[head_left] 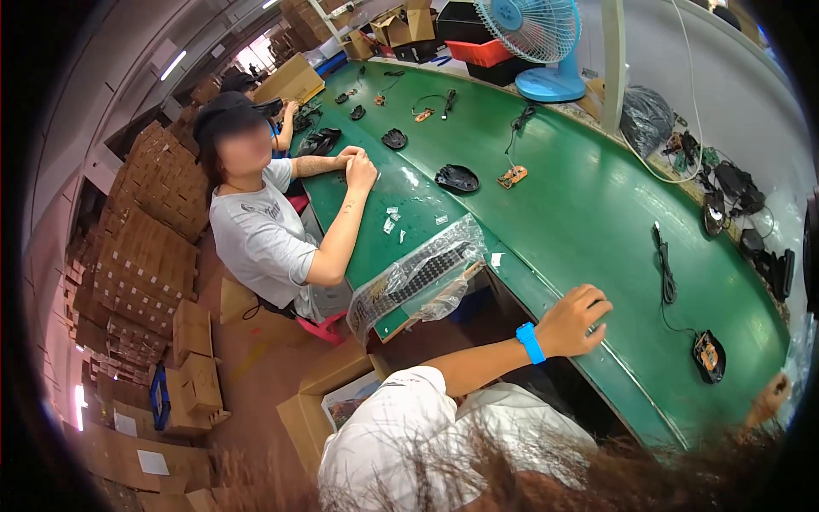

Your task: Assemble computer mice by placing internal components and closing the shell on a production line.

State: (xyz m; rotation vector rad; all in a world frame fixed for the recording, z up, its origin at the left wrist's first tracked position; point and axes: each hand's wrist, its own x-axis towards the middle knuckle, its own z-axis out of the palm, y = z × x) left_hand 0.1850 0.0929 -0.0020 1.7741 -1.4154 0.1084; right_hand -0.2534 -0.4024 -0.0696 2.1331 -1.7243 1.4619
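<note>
My left hand [582, 320], with a blue wristband [530, 342] on the wrist, rests with curled fingers on the near edge of the green table [589, 205] and holds nothing. My right hand [769, 398] shows only partly at the lower right rim, low on the table. Whether it holds anything is hidden. Between the two hands lies an open black mouse base with a circuit board [708, 355]. Its black cable [664, 266] runs up the table from it.
Another person [256, 230] sits at the table's left side, hands together [357, 162]. A clear bag of black parts [422, 277] overhangs the edge. A black mouse shell [458, 178], an orange board [512, 177], a blue fan [539, 43] and stacked cartons [145, 247] are around.
</note>
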